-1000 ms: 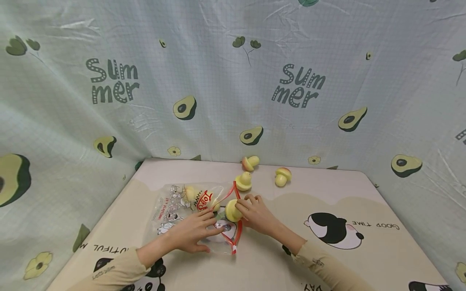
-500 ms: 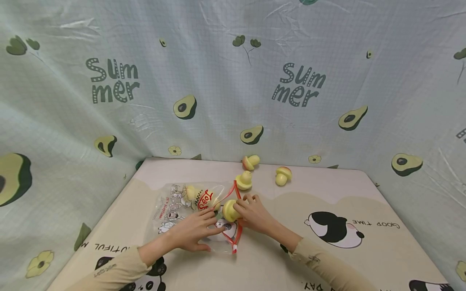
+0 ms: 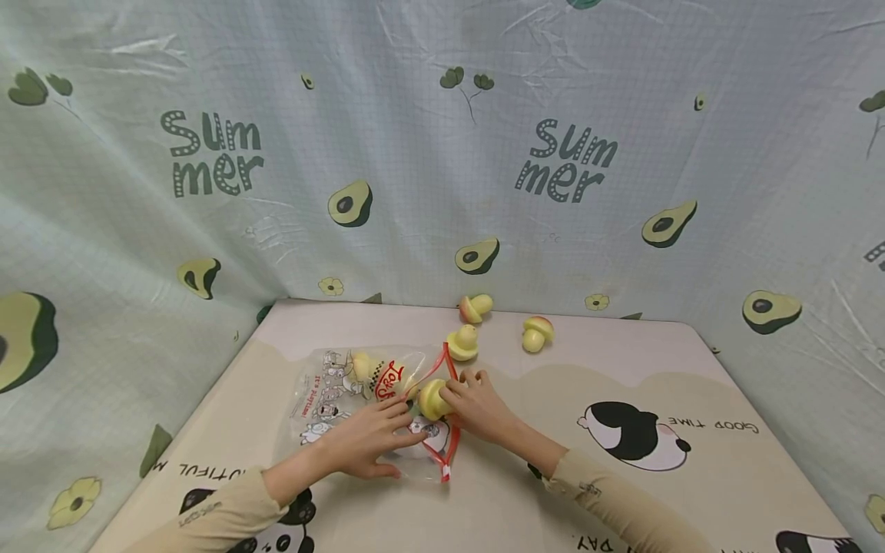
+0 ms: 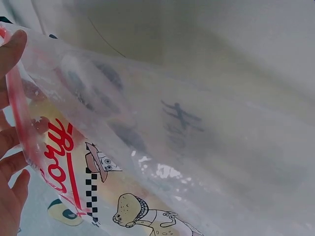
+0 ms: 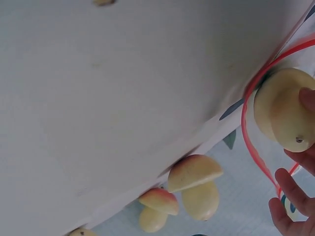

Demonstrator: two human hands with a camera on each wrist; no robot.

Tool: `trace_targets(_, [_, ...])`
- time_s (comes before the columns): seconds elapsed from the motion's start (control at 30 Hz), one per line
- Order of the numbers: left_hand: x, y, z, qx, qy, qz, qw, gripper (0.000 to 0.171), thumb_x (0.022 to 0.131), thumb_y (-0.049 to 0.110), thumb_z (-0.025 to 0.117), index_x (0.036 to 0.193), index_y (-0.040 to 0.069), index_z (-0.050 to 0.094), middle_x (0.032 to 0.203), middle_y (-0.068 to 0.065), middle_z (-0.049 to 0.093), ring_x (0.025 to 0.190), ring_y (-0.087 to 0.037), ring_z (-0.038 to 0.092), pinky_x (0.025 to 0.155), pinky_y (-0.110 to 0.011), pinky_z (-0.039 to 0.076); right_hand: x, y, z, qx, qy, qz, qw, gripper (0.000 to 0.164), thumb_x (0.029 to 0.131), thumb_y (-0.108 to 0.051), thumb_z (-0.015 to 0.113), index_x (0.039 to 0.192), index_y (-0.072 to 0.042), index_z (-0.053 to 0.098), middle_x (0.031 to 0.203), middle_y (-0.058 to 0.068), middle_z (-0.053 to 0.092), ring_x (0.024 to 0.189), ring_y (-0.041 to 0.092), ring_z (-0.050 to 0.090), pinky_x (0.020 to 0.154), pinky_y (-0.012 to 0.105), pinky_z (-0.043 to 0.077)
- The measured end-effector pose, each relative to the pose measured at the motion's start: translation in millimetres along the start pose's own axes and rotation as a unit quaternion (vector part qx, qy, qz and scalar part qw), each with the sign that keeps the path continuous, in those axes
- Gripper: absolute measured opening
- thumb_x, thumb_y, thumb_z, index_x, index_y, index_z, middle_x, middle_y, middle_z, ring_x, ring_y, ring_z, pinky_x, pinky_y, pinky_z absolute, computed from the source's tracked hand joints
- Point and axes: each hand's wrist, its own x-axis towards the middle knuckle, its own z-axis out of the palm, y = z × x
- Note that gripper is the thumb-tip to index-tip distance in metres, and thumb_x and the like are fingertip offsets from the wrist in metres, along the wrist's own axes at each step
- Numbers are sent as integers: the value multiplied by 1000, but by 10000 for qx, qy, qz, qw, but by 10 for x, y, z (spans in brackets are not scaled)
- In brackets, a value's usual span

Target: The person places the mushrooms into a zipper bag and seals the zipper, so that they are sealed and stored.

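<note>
A clear zip bag [image 3: 314, 411] with a red zip edge and cartoon print lies on the table, its mouth facing right. My left hand [image 3: 369, 438] rests on the bag by the mouth, fingers extended and thumb apart; its fingertips [image 4: 15, 54] are at the red edge. My right hand [image 3: 478, 403] pinches a yellow toy mushroom [image 3: 432, 399] inside the bag mouth. In the right wrist view that toy mushroom [image 5: 283, 105] sits within the red rim. Other yellow pieces [image 3: 361, 365] show through the film, partly covered by print.
Behind the bag mouth stands a toy mushroom [image 3: 463, 343]. Two more toy mushrooms [image 3: 475, 309] [image 3: 537, 335] with pinkish caps lie near the table's back edge. A printed curtain [image 3: 415, 153] rises behind the cartoon-patterned table [image 3: 525, 476].
My right hand and the toy mushroom have moved slightly left, further into the bag mouth. My left hand and the bag stay in place.
</note>
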Motion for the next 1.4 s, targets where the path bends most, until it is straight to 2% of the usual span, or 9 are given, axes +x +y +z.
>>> trace_targets(0.23, [3, 7, -4, 14, -87, -33, 10000, 60, 71, 56, 61, 120, 22, 56, 108, -2, 59, 108, -23, 52, 98, -40, 39, -7, -3, -2, -169, -237, -1, 9996, 44, 67, -41, 73, 95, -19, 48, 92, -6, 55, 84, 18, 48, 68, 33, 37])
trace_targets(0.4, [3, 14, -4, -2, -199, -94, 9998, 60, 71, 56, 61, 120, 23, 55, 111, -2, 59, 111, -23, 51, 98, -41, 39, -52, 15, -43, 8, -341, -83, 9994, 36, 71, -39, 69, 96, -22, 49, 95, -6, 56, 86, 18, 48, 68, 32, 37])
trace_targets(0.67, [4, 29, 0, 4, -263, -108, 9996, 61, 71, 57, 60, 121, 23, 55, 106, -2, 59, 108, -24, 52, 99, -40, 39, -155, 63, -105, 149, -384, -345, 9986, 28, 75, -36, 66, 95, -22, 52, 100, -5, 58, 86, 15, 48, 69, 30, 39])
trace_targets(0.9, [14, 30, 3, 10, -207, -39, 9998, 57, 70, 56, 62, 115, 22, 58, 102, 1, 58, 103, -20, 51, 100, -38, 38, -220, 92, -120, 138, -849, -524, 9949, 38, 74, -36, 67, 108, -24, 53, 104, -6, 58, 90, 14, 49, 71, 28, 42])
trace_targets(1.1, [23, 25, 23, 31, -87, 64, 9999, 49, 68, 53, 65, 106, 23, 58, 96, 4, 58, 98, -14, 51, 102, -37, 36, -230, 94, -120, 364, -654, -656, 9950, 33, 73, -32, 70, 102, -22, 57, 105, -7, 56, 90, 13, 48, 69, 26, 41])
trace_targets(1.4, [23, 52, 3, 19, -232, 78, 9997, 46, 71, 49, 64, 108, 24, 57, 90, 7, 56, 89, -12, 50, 100, -37, 39, -244, 78, -136, 436, -854, -700, 9929, 36, 77, -30, 67, 109, -21, 56, 110, -6, 55, 96, 14, 47, 73, 27, 43])
